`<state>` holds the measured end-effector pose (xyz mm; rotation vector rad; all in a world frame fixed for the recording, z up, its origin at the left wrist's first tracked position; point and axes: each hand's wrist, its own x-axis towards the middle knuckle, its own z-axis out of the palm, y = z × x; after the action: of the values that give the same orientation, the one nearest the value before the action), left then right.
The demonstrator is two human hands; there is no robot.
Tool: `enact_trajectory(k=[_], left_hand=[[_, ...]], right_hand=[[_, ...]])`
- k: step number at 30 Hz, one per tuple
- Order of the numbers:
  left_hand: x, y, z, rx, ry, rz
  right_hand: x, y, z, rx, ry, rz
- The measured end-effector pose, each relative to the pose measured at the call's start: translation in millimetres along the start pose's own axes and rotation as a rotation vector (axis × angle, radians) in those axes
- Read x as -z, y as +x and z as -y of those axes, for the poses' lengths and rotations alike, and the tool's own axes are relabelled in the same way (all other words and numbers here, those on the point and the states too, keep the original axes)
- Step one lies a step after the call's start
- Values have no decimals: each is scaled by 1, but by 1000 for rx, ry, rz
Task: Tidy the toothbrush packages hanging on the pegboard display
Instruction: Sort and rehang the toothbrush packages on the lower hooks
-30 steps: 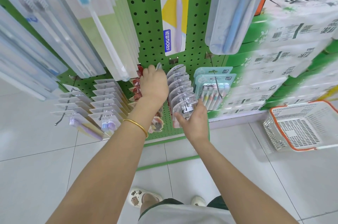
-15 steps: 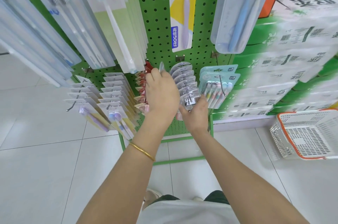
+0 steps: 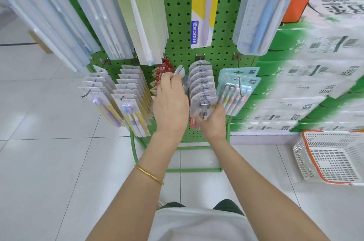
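Packs (image 3: 201,81) (clear, round-topped) hang overlapped; left hand (image 3: 170,105) grips one's top, right hand (image 3: 213,120) grips the front one.

Single view, head-worn, wide-angle: the camera is looking forward and steeply down, facing the green pegboard (image 3: 177,4) from close by, the tiled floor (image 3: 49,162) filling its lower half.

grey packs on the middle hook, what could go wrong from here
1. The right hand grips the front pack near the tip of the hook; a tug could slide it off.
2. The left hand holds a clear pack beside the red packs; it might snag or knock those.
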<state>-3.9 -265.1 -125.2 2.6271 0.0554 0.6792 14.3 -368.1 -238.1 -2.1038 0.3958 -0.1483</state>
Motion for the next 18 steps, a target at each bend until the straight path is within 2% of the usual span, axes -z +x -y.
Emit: enact_trajectory(k=[5,9,14,18], left_hand=[[11,-11,-1,-12,-73,-75],[19,-12,-2,60,-229,-93],[25,-10,-10,187,-538,-59],[26,-7,-24,349,-740,35]], right_hand=[[17,-19,-10,8,-48,72],[45,-29,-6,124,-122,142],[77,-36,25,215,54,133],[94,-39,40,263,131,191]])
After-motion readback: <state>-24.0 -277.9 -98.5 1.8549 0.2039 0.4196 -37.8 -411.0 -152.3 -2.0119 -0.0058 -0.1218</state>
